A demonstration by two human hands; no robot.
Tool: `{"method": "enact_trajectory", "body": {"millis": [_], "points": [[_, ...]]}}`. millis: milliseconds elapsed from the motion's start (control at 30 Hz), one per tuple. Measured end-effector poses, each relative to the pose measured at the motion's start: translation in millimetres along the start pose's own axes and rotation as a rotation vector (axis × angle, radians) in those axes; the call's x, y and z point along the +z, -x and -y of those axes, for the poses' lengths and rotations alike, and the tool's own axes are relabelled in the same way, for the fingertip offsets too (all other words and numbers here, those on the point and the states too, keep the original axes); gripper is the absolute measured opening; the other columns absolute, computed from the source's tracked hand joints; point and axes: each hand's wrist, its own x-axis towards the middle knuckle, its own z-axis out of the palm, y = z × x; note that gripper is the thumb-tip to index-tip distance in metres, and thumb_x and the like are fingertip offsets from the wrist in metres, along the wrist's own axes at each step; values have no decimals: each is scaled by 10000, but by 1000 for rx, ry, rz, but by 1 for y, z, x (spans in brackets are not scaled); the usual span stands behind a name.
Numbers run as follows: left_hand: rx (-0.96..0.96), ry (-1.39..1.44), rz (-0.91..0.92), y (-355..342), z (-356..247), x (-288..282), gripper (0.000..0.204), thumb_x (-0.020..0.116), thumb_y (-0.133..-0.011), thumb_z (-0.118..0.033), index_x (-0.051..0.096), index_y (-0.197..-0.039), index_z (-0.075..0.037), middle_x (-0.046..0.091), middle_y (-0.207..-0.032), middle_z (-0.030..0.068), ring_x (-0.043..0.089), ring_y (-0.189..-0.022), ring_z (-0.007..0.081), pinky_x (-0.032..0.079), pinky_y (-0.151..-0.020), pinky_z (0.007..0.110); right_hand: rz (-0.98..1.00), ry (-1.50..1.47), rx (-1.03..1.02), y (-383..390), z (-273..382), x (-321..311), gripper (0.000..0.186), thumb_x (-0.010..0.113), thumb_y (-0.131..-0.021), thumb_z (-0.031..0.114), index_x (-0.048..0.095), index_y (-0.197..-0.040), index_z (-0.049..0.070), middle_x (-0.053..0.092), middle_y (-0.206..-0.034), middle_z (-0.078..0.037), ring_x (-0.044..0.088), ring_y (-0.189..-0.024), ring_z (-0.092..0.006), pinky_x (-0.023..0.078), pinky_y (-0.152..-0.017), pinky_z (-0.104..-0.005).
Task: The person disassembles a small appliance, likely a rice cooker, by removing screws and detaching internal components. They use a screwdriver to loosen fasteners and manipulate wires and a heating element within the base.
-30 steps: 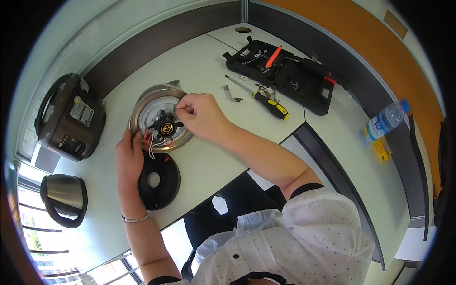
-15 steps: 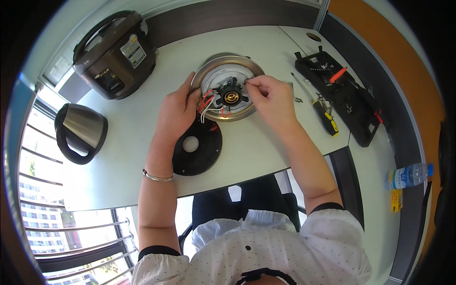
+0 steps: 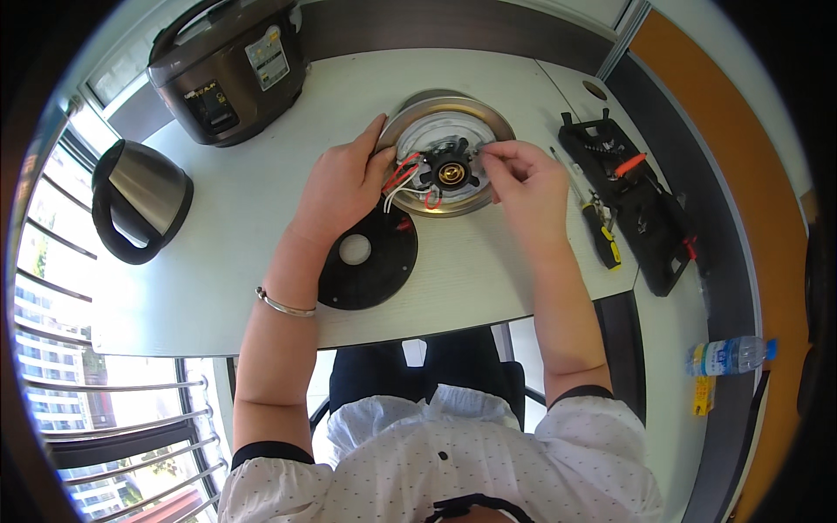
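An upturned round metal appliance body [image 3: 479, 202], probably a kettle with its underside exposed, lies mid-table. Its silvery inside carries a black connector [image 3: 465, 157] with a brass-coloured ring, and red and white wires [image 3: 400, 179] come out on its left. My left hand [image 3: 353, 179] grips the left rim, thumb on top and fingers around the side. Over the right part of the body, my right hand [image 3: 527, 179] is closed in a pinch beside the connector; what its fingertips hold is hidden. A black round cover [image 3: 384, 270] with a central hole lies nearer me, partly beside my left forearm.
A brown rice cooker [image 3: 227, 78] and a steel kettle [image 3: 153, 196] stand on the left. To the right lie a screwdriver with a black and yellow handle [image 3: 602, 235] and an open black tool case [image 3: 641, 200]. A water bottle [image 3: 732, 356] is at far right.
The whole view has shifted and turned slightly. Both hands keep nearly the same hold: the left on the rim, the right pinching beside the connector.
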Motion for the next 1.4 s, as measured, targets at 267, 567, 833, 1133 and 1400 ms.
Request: {"method": "enact_trajectory", "body": {"millis": [267, 567, 833, 1133, 1400], "points": [[1, 21, 11, -1, -3, -1, 426, 521, -916, -205, 510, -1272, 29, 631, -790, 244, 606, -745, 413, 470, -684, 469, 301, -792, 386, -16, 6, -29, 121, 586, -827, 75, 642, -891, -10, 510, -572, -31, 440, -483, -106, 334, -441, -246], [-13, 16, 22, -1, 0, -1, 421, 519, -917, -201, 511, -1274, 23, 627, -780, 244, 606, -736, 413, 469, -676, 465, 510, -1225, 409, -22, -6, -31, 142, 546, -824, 145, 616, -842, 23, 516, -667, -53, 453, -605, -154, 366, -512, -273], [-10, 12, 23, 0, -3, -1, 420, 519, -918, -202, 510, -1278, 14, 627, -775, 241, 606, -726, 413, 471, -668, 465, 601, -1242, 344, -22, -7, -33, 158, 531, -832, 148, 619, -855, 19, 492, -636, -44, 436, -582, -143, 348, -493, -269], [-26, -13, 31, 0, -4, -3, 439, 532, -913, -227, 505, -1291, -6, 641, -816, 233, 618, -758, 410, 481, -686, 465, 609, -1109, 235, -20, -4, -29, 150, 556, -880, 142, 611, -922, 9, 452, -609, -6, 407, -554, -105, 318, -448, -229], [24, -26, 14, 1, 2, 0, 443, 540, -908, -237, 492, -1294, -26, 645, -828, 229, 619, -768, 415, 488, -679, 468, 173, -718, 26, -11, -1, -18, 164, 566, -908, 94, 622, -992, -36, 508, -587, -40, 434, -482, -101, 340, -442, -227]]}}
